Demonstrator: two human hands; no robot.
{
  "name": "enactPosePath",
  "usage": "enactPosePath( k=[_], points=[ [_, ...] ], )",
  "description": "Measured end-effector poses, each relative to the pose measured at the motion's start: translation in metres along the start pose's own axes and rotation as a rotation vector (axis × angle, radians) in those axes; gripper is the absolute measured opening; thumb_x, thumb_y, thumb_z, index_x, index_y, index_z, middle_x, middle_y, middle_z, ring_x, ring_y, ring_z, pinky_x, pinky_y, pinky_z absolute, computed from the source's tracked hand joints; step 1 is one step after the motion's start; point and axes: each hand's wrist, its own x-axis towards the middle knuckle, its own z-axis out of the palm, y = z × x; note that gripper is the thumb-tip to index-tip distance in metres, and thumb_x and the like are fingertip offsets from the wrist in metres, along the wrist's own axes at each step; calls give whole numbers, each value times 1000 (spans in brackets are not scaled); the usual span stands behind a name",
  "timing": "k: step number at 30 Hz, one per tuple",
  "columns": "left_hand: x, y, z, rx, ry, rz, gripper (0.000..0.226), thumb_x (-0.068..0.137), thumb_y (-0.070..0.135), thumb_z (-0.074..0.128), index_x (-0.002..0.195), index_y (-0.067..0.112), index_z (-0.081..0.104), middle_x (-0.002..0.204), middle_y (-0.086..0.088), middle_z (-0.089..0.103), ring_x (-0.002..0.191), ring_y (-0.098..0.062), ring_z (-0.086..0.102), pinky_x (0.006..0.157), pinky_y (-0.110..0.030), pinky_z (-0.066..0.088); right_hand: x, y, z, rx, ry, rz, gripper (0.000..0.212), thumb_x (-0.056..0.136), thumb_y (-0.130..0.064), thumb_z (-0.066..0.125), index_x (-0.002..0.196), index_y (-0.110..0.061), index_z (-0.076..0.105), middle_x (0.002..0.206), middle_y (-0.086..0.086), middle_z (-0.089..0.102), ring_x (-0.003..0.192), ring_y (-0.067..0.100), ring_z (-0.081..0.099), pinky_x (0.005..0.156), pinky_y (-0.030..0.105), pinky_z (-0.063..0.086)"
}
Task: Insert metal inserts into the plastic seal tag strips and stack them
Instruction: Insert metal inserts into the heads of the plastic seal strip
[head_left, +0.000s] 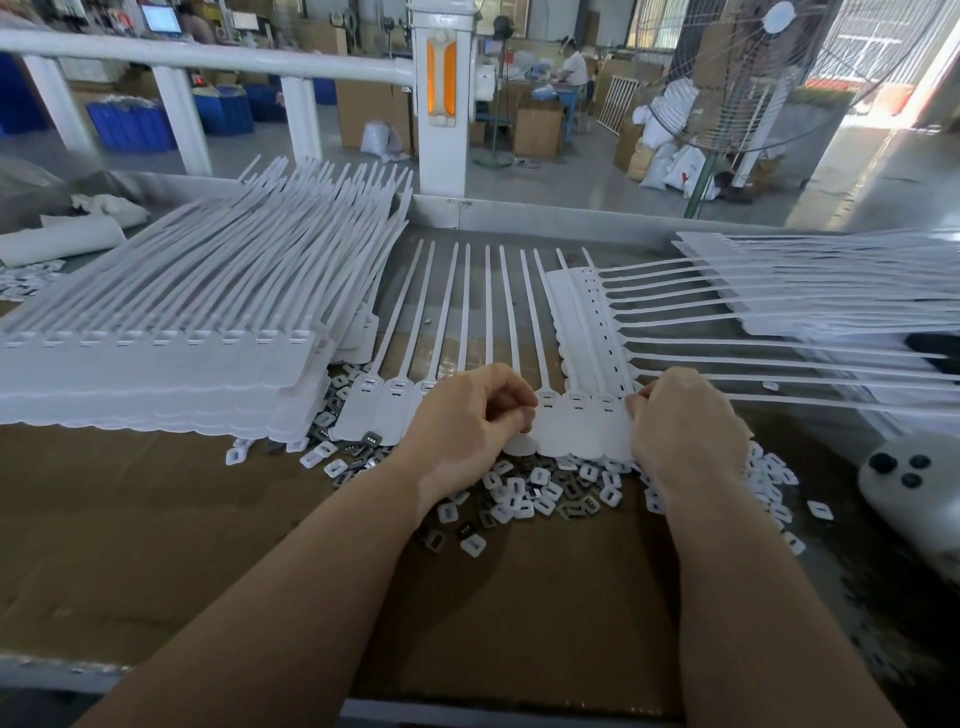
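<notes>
A white plastic seal tag strip (571, 431) lies flat in front of me, its long tails pointing away across the table. My left hand (467, 415) rests on its middle tags with fingers curled, fingertips pinched together at a tag head. My right hand (680, 415) grips the strip's right end, fingers curled over its edge. Loose metal inserts and small white caps (524, 499) lie heaped just below the strip, between my wrists. A tall stack of strips (156, 358) sits at the left. Another pile of strips (779, 291) fans out at the right.
Brown cardboard (156, 519) covers the table's near part. A white device with black buttons (914, 478) sits at the right edge. A metal rail (545, 218) bounds the table's far side, with a white post (441, 104) behind. A fan (737, 78) stands beyond.
</notes>
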Motion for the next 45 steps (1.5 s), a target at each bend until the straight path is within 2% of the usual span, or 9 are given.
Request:
enactPosePath(
  k=[7, 14, 20, 25, 28, 31, 34, 38, 45],
  points=[
    [0, 1, -1, -6, -3, 4, 11, 88, 10, 61, 88, 21, 60, 76, 10, 65, 69, 7, 59, 66, -5, 44, 2, 2, 2, -44, 30, -17, 11, 94, -18, 51, 95, -8, 56, 83, 6, 50, 77, 20, 44, 74, 37, 39],
    [0, 1, -1, -9, -2, 3, 11, 88, 10, 60, 88, 21, 60, 75, 10, 66, 69, 6, 59, 66, -5, 44, 8, 11, 3, 204, 112, -18, 18, 97, -18, 46, 101, -4, 57, 95, 12, 57, 90, 26, 53, 75, 34, 40],
    [0, 0, 0, -11, -2, 4, 13, 87, 10, 61, 87, 23, 60, 76, 8, 67, 71, 1, 61, 69, -8, 47, 13, 20, -1, 405, 157, 66, 22, 99, -19, 41, 104, -2, 54, 68, -6, 37, 75, 16, 43, 68, 30, 33],
    [1, 1, 0, -17, -3, 0, 19, 87, 12, 62, 82, 29, 58, 76, 11, 66, 72, 3, 61, 69, -7, 46, 14, 19, -1, 548, 123, 66, 21, 97, -19, 47, 101, -4, 61, 94, 12, 64, 85, 24, 63, 81, 42, 53],
    [1, 1, 1, 2, -3, 9, 21, 86, 12, 62, 82, 31, 57, 77, 12, 66, 73, 3, 60, 71, -7, 47, 13, 18, -3, 622, 133, 49, 16, 95, -17, 50, 84, -13, 62, 88, 12, 66, 79, 23, 65, 77, 43, 56],
    [0, 0, 1, 7, -6, 16, 21, 86, 12, 63, 82, 32, 57, 77, 13, 66, 74, 4, 60, 71, -7, 47, 8, 15, -6, 692, 119, 46, 28, 93, -15, 54, 68, -27, 55, 78, 6, 65, 73, 20, 65, 73, 42, 57],
    [0, 0, 1, 11, 0, 20, 21, 86, 12, 63, 82, 33, 57, 77, 13, 66, 74, 3, 60, 71, -7, 46, 9, 16, -5, 706, 96, 45, 13, 91, -15, 58, 80, -16, 65, 80, 5, 66, 74, 18, 64, 72, 37, 56],
    [-1, 0, 1, 30, 3, 28, 22, 85, 14, 64, 80, 34, 57, 78, 12, 65, 74, 3, 59, 70, -8, 46, 9, 17, -4, 610, 84, 9, 10, 85, -14, 65, 92, -11, 71, 81, -2, 65, 73, 7, 58, 64, 14, 41],
    [-3, 1, -1, 38, -32, 28, 24, 78, 14, 73, 79, 34, 58, 76, 12, 64, 73, 3, 59, 67, -5, 44, 7, 14, -5, 584, 89, 23, 16, 87, -11, 63, 103, -13, 66, 99, 3, 65, 88, 12, 59, 78, 23, 44]
  ],
)
